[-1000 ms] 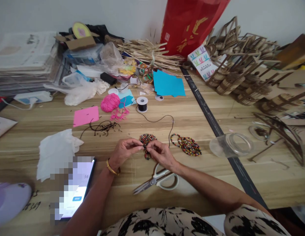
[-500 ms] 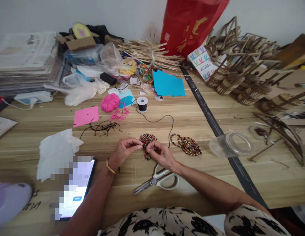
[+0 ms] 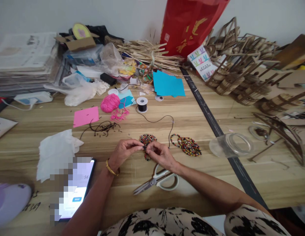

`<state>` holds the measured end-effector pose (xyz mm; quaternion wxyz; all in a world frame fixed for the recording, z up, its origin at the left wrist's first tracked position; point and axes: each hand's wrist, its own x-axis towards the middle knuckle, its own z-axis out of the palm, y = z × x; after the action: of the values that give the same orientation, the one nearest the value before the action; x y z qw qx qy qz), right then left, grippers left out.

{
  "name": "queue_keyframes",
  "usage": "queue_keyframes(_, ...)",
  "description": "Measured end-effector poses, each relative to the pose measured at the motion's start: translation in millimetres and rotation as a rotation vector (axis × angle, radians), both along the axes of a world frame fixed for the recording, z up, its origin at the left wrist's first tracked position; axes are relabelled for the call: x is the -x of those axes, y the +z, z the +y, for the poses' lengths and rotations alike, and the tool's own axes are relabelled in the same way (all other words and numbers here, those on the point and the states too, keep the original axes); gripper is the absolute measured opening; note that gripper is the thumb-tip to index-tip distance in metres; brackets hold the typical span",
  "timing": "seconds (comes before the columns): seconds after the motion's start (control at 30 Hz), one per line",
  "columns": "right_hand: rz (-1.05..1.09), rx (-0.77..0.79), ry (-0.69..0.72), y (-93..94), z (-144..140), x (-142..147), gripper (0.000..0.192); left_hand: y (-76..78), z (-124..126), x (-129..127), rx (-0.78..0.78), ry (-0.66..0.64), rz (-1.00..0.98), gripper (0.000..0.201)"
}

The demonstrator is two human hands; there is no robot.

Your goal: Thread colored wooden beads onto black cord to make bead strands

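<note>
My left hand is closed in a pinch, thumb and forefinger together at the left edge of a cluster of multicoloured beads. My right hand pinches close by, at the lower right of the same cluster. What lies between the fingertips is too small to make out. A short tail of beads hangs below, between the hands. To the right lies a coiled string of beads. Black cord runs from a spool to beside my right hand. Scissors with white handles lie below my right wrist.
At the left are a phone, a white cloth, black cord scraps and pink yarn. A clear plastic container lies right of the coil. Small woven baskets crowd the right back.
My fingertips have drawn very slightly closer together over the bead cluster. Everything else on the table stays where it was.
</note>
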<state>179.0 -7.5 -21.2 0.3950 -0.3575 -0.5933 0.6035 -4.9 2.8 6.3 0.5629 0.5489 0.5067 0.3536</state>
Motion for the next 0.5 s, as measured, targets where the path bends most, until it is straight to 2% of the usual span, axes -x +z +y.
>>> queue_keyframes(0.5, 0.015, -0.012, 0.009, 0.5, 0.4, 0.1, 0.018, 1.2, -1.4, -1.7, 0.054, -0.02, -0.026, 0.013)
